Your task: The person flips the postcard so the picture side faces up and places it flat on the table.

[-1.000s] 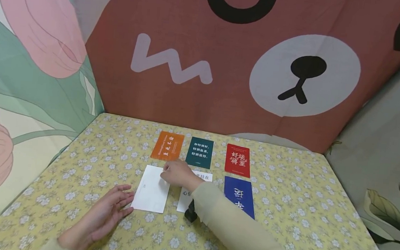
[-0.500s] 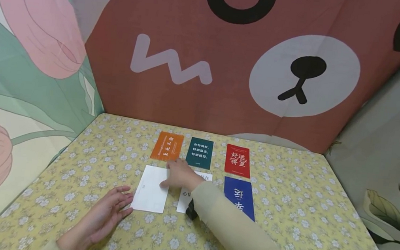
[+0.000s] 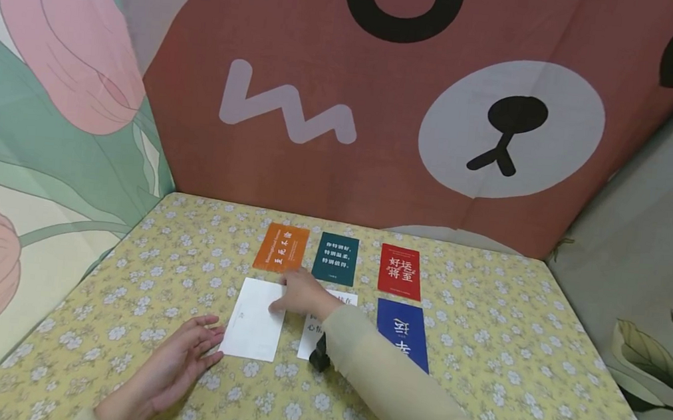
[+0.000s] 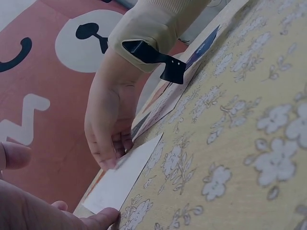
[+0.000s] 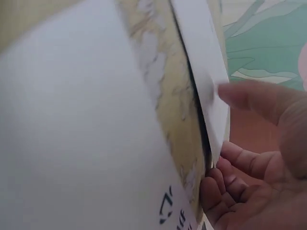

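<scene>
A blank-looking white card lies between my two hands on the yellow flowered cloth. My left hand lies at its left side, fingers loosely extended and fingertips right at the edge. My right hand reaches over from the right. Its thumb touches the top of the card along the right side, and its other fingers sit by the far right corner, spread apart from the thumb. Under my right forearm, a second white card with dark lettering is partly covered.
Beyond the hands lie an orange card, a dark green card and a red card. A blue card is right of my forearm, partly covered by the sleeve. A bear-print curtain stands behind the cloth-covered table.
My right hand has gone from a closer, curled posture to fingers spread along the white card's right side. The left hand and the cards stay nearly where they were.
</scene>
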A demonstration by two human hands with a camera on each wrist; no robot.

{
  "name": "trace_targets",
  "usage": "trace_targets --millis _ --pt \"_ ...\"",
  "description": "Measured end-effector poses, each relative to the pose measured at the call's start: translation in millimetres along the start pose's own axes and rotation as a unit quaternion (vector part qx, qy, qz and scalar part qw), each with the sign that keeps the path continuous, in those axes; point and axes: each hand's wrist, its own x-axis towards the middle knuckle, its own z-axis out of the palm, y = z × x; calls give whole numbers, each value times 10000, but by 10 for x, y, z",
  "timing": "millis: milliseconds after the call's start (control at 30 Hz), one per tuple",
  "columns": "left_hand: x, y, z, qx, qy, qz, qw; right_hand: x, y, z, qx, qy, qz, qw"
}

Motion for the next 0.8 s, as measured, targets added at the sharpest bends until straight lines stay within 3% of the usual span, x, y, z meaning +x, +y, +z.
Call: trace_targets --millis 200,433,600,800 --pt "1 0 12 0 43 -5 10000 -45 53 -14 1329 131 91 9910" --pt "-14 7 26 131 77 -7 9999 -21 127 -3 2952 234 449 9541" --pt "-29 19 40 258 196 -57 9995 -4 144 18 3386 284 621 9385" --pt "-26 22 43 340 277 -44 9990 16 158 22 3616 265 755 9289"
